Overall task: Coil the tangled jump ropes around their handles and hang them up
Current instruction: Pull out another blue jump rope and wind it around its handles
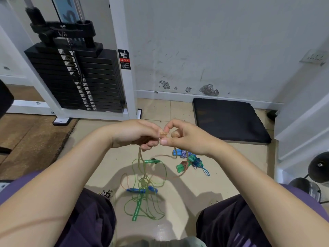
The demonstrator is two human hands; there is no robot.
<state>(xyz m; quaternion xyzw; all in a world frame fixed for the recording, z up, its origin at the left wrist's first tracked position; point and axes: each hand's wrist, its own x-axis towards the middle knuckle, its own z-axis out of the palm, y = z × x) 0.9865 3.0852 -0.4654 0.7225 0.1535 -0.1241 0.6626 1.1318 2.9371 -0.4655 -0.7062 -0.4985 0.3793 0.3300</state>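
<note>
Untangling came first — left hand [137,134] and right hand [179,136] pinched the brown rope [140,155] together, its tangle [144,186] hanging at six o'clock; next, freeing the knot.

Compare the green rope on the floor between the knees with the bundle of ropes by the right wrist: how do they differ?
The green rope lies spread in loose, tangled loops; the bundle is wound tight and compact. The green rope's handles lie apart, one near the top of the loops and one at the bottom; the bundle's green handles sit side by side. The green rope is crossed by a blue handle and the brown cord hanging from the hands; the bundle lies farther away. Both rest on the floor, not hung.
</note>
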